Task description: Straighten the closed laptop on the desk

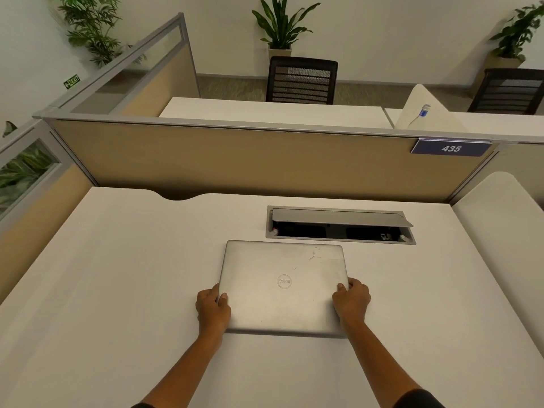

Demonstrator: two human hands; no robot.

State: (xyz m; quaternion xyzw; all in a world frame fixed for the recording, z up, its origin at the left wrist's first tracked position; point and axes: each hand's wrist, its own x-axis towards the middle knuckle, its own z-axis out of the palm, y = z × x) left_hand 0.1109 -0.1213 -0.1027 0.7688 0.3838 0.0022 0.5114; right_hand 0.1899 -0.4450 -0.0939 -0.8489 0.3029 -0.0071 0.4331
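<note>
A closed silver laptop lies flat on the white desk, its round logo facing up and its edges nearly parallel to the desk's front. My left hand grips the laptop's left edge near the front corner, thumb on the lid. My right hand holds the right edge the same way, thumb on top and fingers wrapped around the side.
Just behind the laptop, a cable box set into the desk has its grey flap raised. A tan partition with a blue "435" plate closes the back. A curved side panel stands at the right.
</note>
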